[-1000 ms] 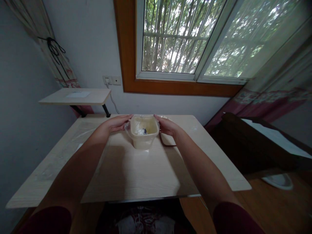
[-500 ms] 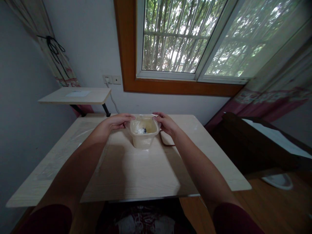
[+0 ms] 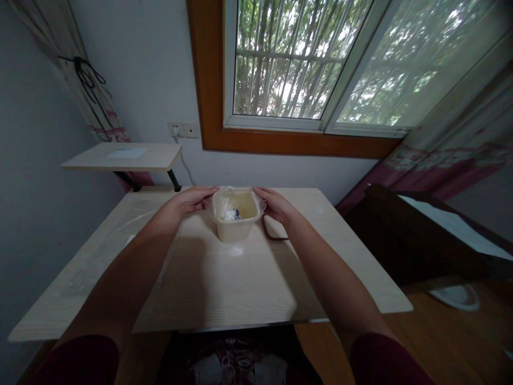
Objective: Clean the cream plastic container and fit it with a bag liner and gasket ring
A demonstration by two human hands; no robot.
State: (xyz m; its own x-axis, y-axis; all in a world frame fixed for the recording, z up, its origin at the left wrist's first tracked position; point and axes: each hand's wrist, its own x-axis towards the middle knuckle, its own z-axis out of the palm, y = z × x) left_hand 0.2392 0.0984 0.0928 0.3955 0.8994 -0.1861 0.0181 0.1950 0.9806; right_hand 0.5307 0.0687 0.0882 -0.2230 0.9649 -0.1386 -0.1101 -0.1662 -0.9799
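A small cream plastic bin (image 3: 234,231) stands upright near the far side of the table, in front of me. A clear plastic bag (image 3: 227,199) lines it and spreads over its rim. Down inside lies a small white and dark blue item (image 3: 233,214), too small to name. My left hand (image 3: 197,199) is closed on the bag at the rim's left side. On the right side, my right hand (image 3: 273,203) grips the bag's edge, its fingertips partly hidden behind the film.
Clear plastic film (image 3: 108,256) lies on the left of the wooden table (image 3: 248,289). A brown cord or strap loop (image 3: 274,238) lies beside my right wrist. A raised shelf (image 3: 156,158) bears a paper at the back left. Dark furniture (image 3: 425,240) stands on the right.
The fingers of my right hand have shifted slightly along the rim, and the bag's film sits a little differently around it. My left hand has moved only slightly.
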